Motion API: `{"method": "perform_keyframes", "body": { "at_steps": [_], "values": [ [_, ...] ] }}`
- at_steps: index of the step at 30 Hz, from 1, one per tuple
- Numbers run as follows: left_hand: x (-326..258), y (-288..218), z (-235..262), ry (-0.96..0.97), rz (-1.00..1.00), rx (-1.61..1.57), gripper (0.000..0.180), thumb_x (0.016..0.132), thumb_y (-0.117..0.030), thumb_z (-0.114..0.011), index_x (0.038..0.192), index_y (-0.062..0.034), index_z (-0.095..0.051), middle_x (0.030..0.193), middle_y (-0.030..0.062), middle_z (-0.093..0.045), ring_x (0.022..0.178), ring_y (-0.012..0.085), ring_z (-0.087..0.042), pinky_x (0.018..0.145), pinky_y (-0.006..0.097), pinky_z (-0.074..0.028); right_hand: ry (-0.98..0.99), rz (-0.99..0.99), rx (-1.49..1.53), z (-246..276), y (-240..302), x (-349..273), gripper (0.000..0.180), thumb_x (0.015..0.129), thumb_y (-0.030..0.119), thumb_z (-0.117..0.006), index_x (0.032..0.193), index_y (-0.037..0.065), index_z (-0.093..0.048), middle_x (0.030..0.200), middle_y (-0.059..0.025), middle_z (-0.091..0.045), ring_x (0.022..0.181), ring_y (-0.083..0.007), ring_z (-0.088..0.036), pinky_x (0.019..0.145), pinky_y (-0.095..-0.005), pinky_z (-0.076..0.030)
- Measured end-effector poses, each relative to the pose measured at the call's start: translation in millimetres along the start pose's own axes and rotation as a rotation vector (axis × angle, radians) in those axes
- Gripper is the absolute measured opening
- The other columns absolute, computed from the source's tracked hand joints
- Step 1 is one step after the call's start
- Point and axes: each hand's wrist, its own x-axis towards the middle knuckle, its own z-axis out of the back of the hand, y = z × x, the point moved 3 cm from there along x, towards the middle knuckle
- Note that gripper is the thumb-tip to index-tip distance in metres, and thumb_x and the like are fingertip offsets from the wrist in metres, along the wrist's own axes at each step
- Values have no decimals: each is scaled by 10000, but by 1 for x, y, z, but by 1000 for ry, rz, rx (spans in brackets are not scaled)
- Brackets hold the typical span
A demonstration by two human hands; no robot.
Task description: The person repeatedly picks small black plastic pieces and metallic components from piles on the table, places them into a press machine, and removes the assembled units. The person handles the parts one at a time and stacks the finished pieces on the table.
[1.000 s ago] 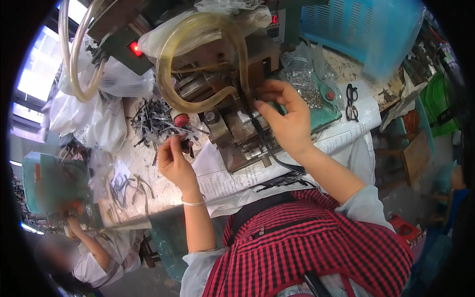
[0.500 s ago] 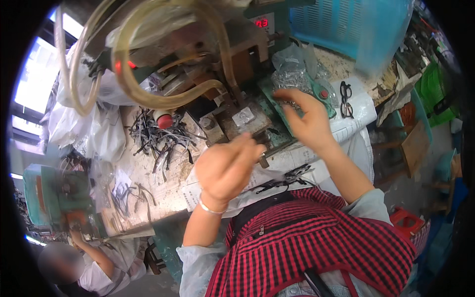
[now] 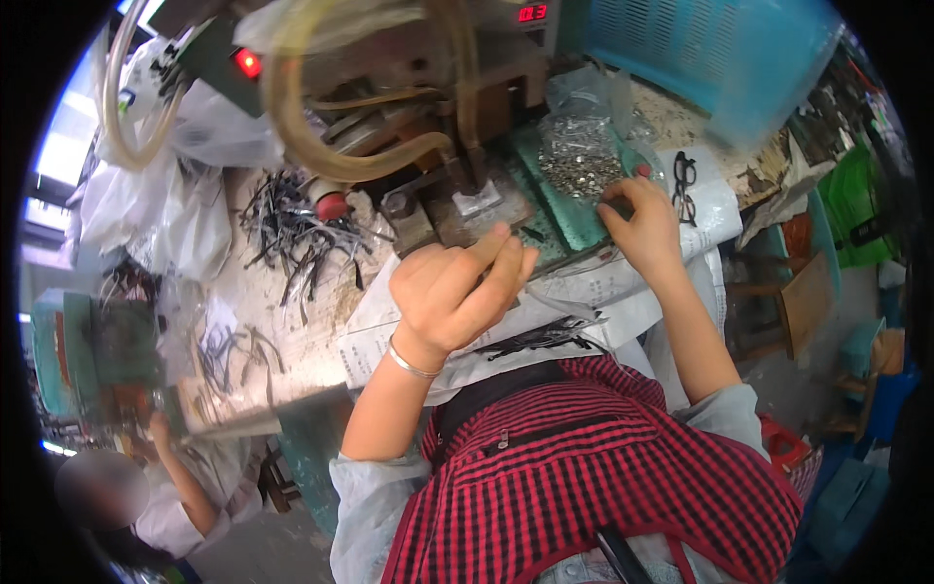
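My left hand (image 3: 459, 292) is closed in a pinch just in front of the machine's metal block (image 3: 479, 202). Whatever its fingertips hold is too small or hidden to make out. To the right, my right hand (image 3: 644, 232) hovers at the near edge of a heap of small shiny metal parts (image 3: 581, 167) on a green plate (image 3: 567, 224). Its thumb and forefinger curl toward each other, and anything between them cannot be made out. Thin black strips (image 3: 545, 336) lie on white paper between my hands and the checked apron.
A machine with looping yellowish hoses (image 3: 282, 117) stands ahead. Beside a red button (image 3: 332, 205) is a pile of dark strips (image 3: 292, 234). Black-framed glasses (image 3: 685, 190) lie at right, near a blue plastic basket (image 3: 671, 49). Another person (image 3: 185, 496) sits at lower left.
My right hand has drawn back from over the metal parts toward the lower right, its fingers curling closer. My left hand has shifted slightly, still pinched. The view has tilted a little.
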Motion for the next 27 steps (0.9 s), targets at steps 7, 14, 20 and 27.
{"method": "perform_keyframes", "body": {
  "at_steps": [7,14,20,27],
  "values": [
    [-22,-17,27,13,322,-201,351,740,-144,-892,1047,-49,-753,1078,125,-785,696,175,-705,555,271,-510,22,8,-293,-22,2,9,125,817,183,-729,846,63,-712,908,-137,-682,907,-357,-657,789,-481,-525],
    [-60,19,152,-270,744,436,163,825,-58,-790,980,-41,-741,948,101,-745,759,255,-672,681,363,-541,-131,-117,253,-15,0,6,137,914,149,-714,984,33,-737,896,-119,-754,800,-232,-722,767,-337,-546],
    [-140,150,133,776,928,921,321,769,-290,-856,992,-74,-777,1049,123,-740,1021,329,-668,851,431,-538,-90,-61,366,-25,30,24,184,967,147,-698,1081,10,-740,957,-148,-759,860,-220,-731,815,-312,-546],
    [-190,165,174,906,1275,870,181,824,-325,-783,925,-182,-829,902,150,-766,852,358,-743,741,457,-582,-290,-79,176,22,-49,-31,177,956,83,-702,1110,7,-746,1062,-109,-760,983,-199,-701,914,-311,-519]
  ]
}}
